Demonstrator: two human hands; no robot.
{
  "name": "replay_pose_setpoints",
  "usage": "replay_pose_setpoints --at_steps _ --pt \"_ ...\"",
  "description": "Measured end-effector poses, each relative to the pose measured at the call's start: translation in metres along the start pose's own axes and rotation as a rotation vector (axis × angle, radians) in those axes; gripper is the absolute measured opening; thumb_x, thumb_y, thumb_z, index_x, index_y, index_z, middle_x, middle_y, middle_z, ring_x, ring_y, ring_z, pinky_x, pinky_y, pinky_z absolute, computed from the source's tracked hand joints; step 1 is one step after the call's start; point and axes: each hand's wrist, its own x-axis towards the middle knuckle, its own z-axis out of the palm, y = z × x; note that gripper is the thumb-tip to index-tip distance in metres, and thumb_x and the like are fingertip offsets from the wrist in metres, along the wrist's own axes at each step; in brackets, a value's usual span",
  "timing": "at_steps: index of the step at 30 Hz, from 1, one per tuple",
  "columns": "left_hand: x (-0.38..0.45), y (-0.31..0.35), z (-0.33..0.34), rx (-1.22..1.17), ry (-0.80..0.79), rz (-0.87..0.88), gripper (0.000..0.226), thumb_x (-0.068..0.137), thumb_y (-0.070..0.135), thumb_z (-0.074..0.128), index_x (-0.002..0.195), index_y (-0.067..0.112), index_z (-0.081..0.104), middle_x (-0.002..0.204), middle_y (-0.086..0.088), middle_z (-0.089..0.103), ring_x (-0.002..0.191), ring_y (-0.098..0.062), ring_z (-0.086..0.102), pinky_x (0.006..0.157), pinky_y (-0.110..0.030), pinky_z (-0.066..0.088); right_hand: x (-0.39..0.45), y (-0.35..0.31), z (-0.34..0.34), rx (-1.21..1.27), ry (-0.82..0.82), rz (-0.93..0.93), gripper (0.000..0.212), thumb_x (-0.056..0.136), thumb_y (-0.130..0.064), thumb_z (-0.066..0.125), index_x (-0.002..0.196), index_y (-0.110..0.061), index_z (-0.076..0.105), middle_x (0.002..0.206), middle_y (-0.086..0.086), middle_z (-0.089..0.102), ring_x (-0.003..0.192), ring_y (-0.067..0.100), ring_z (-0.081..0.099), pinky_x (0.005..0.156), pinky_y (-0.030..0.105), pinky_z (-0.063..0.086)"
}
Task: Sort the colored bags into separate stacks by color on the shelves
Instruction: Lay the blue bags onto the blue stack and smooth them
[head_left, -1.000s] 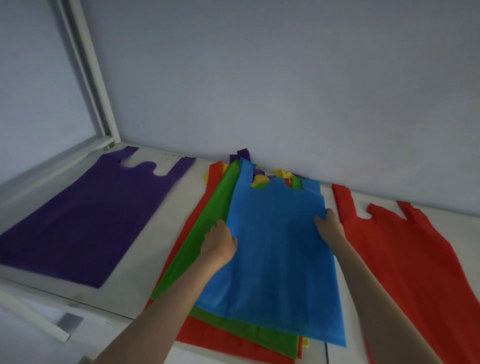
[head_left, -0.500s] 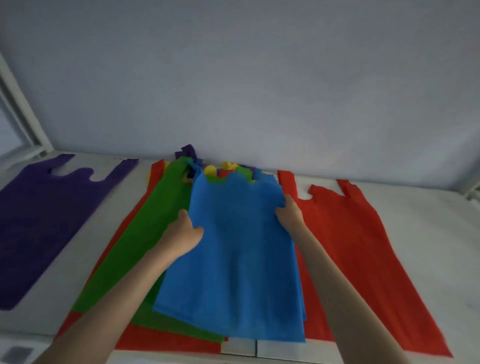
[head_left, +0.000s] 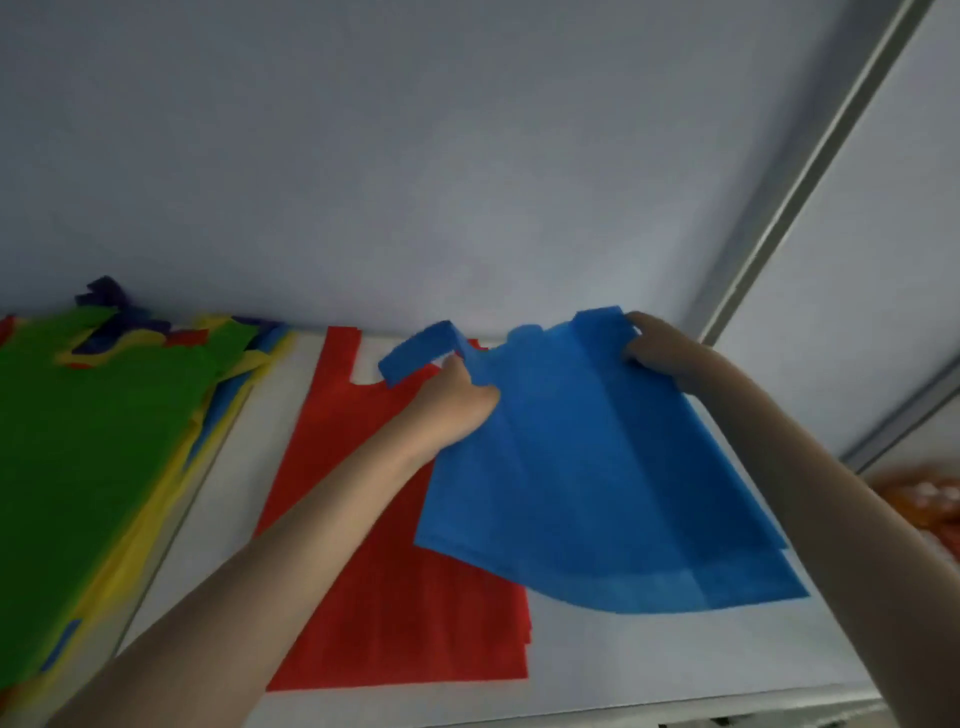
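pale wall (head_left: 415, 156), metal frame post (head_left: 810, 171), blurry orange obj (head_left: 924, 499)

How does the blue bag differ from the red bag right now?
The blue bag is held by both hands, left hand and right hand; the red bag lies untouched. Blue hangs partly lifted and creased; red lies flat on the shelf. Blue overlaps red's right edge. Both have cut-out handles.

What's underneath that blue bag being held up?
Under the blue bag, held by the left hand and right hand, lie part of the red bag and white shelf. The rest is hidden.
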Motion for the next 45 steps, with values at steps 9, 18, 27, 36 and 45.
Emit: replay_pose_setpoints --at_steps 9,18,27,36,45 --pt "0.023 -0.003 0.138 0.071 -0.103 -0.158 0.037 0.094 0.012 0.041 0.13 0.005 0.032 0.114 -0.013 0.058 0.097 -0.03 0.06 0.071 -0.031 0.047 0.026 0.147 -0.04 0.02 0.116 0.164 0.041 0.083 0.001 0.043 0.124 0.007 0.046 0.116 0.02 0.056 0.109 0.033 0.054 0.095 0.044 0.043" --pt "0.034 -0.032 0.178 0.241 -0.221 -0.271 0.044 0.095 0.01 0.041 0.135 0.002 0.025 0.127 -0.02 0.055 0.107 -0.033 0.061 0.084 -0.037 0.05 0.035 0.211 -0.019 0.02 0.041 0.387 0.053 0.093 -0.006 0.046 0.143 -0.005 0.03 0.136 0.022 0.046 0.108 0.035 0.052 0.083 0.038 0.044" --pt "0.029 -0.029 0.161 0.347 -0.182 -0.275 0.044 0.095 0.013 0.043 0.135 0.003 0.028 0.132 -0.017 0.05 0.116 -0.032 0.056 0.093 -0.038 0.048 0.032 0.185 -0.005 -0.406 0.188 0.311 0.053 0.091 -0.001 0.038 0.142 -0.004 0.028 0.142 0.025 0.032 0.133 0.039 0.028 0.107 0.043 0.03" --pt "0.021 -0.054 0.062 0.448 -0.056 -0.22 0.042 0.095 0.019 0.048 0.134 0.004 0.041 0.136 -0.018 0.05 0.126 -0.033 0.05 0.103 -0.037 0.043 0.029 0.056 0.08 -0.175 0.139 -0.029 0.037 0.089 -0.001 0.042 0.122 -0.005 0.057 0.127 0.023 0.051 0.121 0.037 0.044 0.099 0.038 0.038" --pt "-0.006 -0.135 -0.094 0.504 0.036 -0.237 0.04 0.094 0.019 0.049 0.131 0.005 0.046 0.135 -0.015 0.052 0.124 -0.031 0.052 0.103 -0.037 0.044 -0.012 -0.093 0.219 -0.098 0.015 -0.187 0.031 0.088 -0.003 0.048 0.116 -0.004 0.062 0.125 0.016 0.061 0.121 0.03 0.052 0.099 0.031 0.039"
